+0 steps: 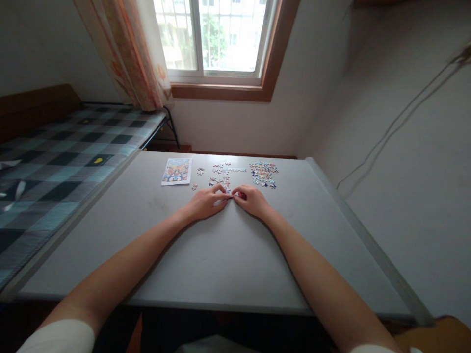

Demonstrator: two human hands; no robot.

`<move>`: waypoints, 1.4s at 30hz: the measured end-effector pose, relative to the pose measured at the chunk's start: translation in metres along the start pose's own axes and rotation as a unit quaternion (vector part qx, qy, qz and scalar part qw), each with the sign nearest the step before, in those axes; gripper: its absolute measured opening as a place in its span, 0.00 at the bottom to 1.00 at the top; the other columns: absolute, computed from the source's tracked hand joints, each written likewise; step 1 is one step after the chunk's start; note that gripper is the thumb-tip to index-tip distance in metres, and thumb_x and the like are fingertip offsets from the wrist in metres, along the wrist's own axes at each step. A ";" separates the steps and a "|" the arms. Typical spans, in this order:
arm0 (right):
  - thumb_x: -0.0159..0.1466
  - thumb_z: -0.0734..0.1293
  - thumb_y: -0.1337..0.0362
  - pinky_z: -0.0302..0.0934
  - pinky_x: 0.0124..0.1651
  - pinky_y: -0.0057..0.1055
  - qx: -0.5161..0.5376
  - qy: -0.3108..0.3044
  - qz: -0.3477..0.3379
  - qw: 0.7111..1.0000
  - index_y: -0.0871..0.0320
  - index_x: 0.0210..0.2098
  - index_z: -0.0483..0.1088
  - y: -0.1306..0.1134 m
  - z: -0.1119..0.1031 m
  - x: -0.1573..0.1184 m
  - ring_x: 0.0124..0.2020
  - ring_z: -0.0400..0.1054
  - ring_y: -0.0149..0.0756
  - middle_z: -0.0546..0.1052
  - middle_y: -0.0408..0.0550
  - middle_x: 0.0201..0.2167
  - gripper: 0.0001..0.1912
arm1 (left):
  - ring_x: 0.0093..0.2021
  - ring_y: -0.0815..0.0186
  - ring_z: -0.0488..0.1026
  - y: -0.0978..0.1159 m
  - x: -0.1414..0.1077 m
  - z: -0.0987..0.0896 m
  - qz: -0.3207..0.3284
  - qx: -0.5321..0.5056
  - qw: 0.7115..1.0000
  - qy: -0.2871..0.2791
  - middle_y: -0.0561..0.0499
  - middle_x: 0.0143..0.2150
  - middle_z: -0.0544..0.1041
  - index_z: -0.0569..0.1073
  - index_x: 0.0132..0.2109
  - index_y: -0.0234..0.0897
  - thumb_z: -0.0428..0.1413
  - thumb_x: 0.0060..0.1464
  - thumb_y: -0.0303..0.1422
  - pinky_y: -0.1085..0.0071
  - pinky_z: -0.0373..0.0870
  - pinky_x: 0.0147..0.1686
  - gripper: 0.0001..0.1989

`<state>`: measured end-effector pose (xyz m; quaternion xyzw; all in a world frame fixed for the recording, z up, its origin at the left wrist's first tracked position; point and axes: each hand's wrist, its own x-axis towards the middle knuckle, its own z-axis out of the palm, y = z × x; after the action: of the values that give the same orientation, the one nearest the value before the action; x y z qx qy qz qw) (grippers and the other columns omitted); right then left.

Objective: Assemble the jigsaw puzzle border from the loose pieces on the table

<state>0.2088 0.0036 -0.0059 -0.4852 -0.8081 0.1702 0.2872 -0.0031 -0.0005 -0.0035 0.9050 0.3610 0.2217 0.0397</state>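
Note:
My left hand [208, 202] and my right hand [250, 198] meet over the middle of the table, fingertips almost touching. A small dark jigsaw piece [230, 197] lies between them, pinched by the left fingers and touched by the right ones. The right thumb and fingers are closed together at its edge; what they hold is partly hidden. Just beyond the hands lie loose and joined jigsaw pieces [218, 180], with a joined pale strip [235, 170] farther back. A denser pile of pieces [263, 172] sits to the right.
A printed picture sheet [177, 171] lies at the left of the grey table [213, 264]. Single pieces [195, 187] lie near it. A bed with a checked cover [84, 142] stands on the left, a wall [415, 196] on the right, a window [231, 39] behind.

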 end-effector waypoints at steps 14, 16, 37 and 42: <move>0.60 0.65 0.65 0.52 0.33 0.26 -0.001 -0.005 0.001 1.000 0.55 0.35 0.75 -0.002 -0.001 0.000 0.28 0.59 0.29 0.67 0.42 0.25 0.07 | 0.36 0.69 0.74 -0.001 0.000 0.000 -0.001 0.010 1.000 -0.007 0.52 0.50 0.71 0.73 0.52 0.52 0.48 0.61 0.39 0.71 0.69 0.39 0.15; 0.60 0.65 0.65 0.52 0.33 0.26 -0.001 -0.004 0.003 1.000 0.55 0.35 0.75 -0.002 -0.001 0.000 0.28 0.59 0.29 0.67 0.42 0.25 0.07 | 0.36 0.69 0.74 -0.001 0.000 0.000 0.002 0.012 1.000 -0.004 0.52 0.50 0.71 0.73 0.52 0.52 0.48 0.61 0.39 0.71 0.69 0.39 0.15; 0.60 0.65 0.66 0.52 0.34 0.26 0.004 -0.002 0.002 1.000 0.55 0.36 0.75 0.000 0.000 0.000 0.28 0.60 0.29 0.69 0.42 0.26 0.07 | 0.35 0.70 0.74 -0.001 0.000 0.000 0.005 0.021 1.000 -0.006 0.52 0.50 0.71 0.73 0.53 0.51 0.48 0.62 0.39 0.71 0.68 0.38 0.15; 0.60 0.65 0.66 0.52 0.33 0.26 0.005 0.001 -0.001 1.000 0.55 0.35 0.75 0.001 0.002 0.000 0.28 0.60 0.29 0.69 0.42 0.26 0.07 | 0.35 0.70 0.74 -0.002 0.000 0.001 0.006 0.015 1.000 -0.003 0.52 0.50 0.72 0.73 0.52 0.51 0.48 0.61 0.39 0.71 0.69 0.38 0.15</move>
<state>0.2085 0.0044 -0.0078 -0.4828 -0.8076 0.1732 0.2910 -0.0037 0.0009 -0.0047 0.9083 0.3585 0.2138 0.0263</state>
